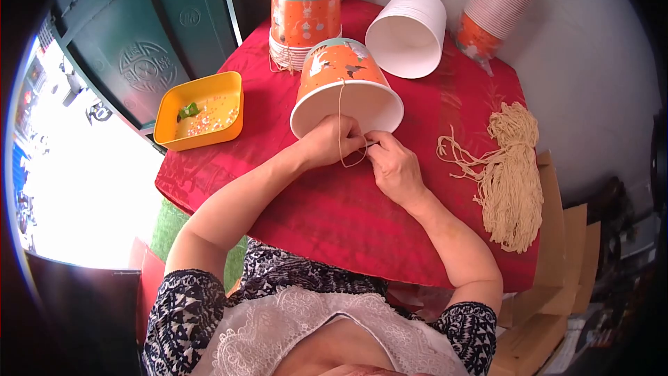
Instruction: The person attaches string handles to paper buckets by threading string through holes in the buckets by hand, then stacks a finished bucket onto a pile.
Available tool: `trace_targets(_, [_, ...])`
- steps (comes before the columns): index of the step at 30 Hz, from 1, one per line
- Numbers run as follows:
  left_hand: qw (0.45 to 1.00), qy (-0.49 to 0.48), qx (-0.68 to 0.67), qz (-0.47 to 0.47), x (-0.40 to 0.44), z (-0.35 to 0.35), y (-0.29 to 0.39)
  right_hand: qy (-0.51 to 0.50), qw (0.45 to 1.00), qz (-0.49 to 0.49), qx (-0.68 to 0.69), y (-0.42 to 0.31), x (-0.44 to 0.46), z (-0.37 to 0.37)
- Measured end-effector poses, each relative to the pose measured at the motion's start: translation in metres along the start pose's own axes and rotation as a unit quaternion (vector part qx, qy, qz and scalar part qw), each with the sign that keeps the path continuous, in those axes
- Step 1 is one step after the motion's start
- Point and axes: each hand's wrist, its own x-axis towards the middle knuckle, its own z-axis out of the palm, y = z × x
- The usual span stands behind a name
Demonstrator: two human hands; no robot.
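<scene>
An orange paper bucket (346, 68) with white and dark printed figures lies on its side, its white mouth turned toward me. From its upper side a thin tan cord (340, 108) hangs across the mouth and makes a loop below the rim. My left hand (334, 141) is closed at the lower edge of the mouth, pinching the cord. Just right of it, my right hand (395, 168) is also closed, its thumb and forefinger on the cord close to the left fingertips. What lies between the fingers is partly hidden.
A yellow tray (167, 138) with small beads and a green piece stands left. Behind are upside-down stacked buckets (306, 17), a white bucket (407, 31) on its side and a leaning stack (502, 7). A cord bundle (511, 181) lies right on the red tablecloth (417, 251).
</scene>
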Motion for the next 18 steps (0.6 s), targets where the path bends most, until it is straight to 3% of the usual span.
trace_targets(5, [0.998,-0.004,0.022,0.057,-0.002,0.002,-0.008,0.017,0.998,0.052,0.041,-0.001,-0.001,-0.001])
trace_targets(18, [0.985,0.023,0.155,0.070,-0.006,0.017,0.007,0.036,0.993,0.084,0.077,0.004,-0.001,0.004])
